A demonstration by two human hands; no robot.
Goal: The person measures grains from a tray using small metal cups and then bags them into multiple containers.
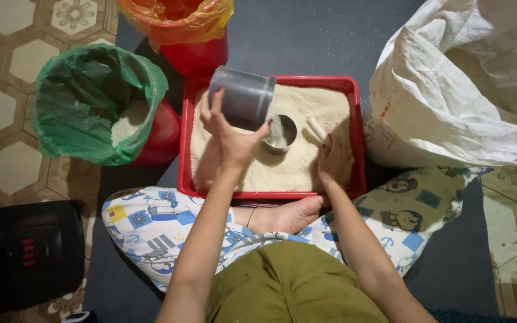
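Left hand grips grey cup, tipped over small metal tin in red tray of rice, mouth aimed to pour. Right hand flat, fingers spread, empty, resting on rice.

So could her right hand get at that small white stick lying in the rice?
Probably yes: the right hand rests in the rice just below the white stick, with nothing between them.

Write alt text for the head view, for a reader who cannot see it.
A seated person's left hand tips a grey cup over a small metal cup standing in a red tray of white grain, while the right hand rests on the grain. A green-lined bucket sits left, an orange-lined bucket behind, a white sack right.
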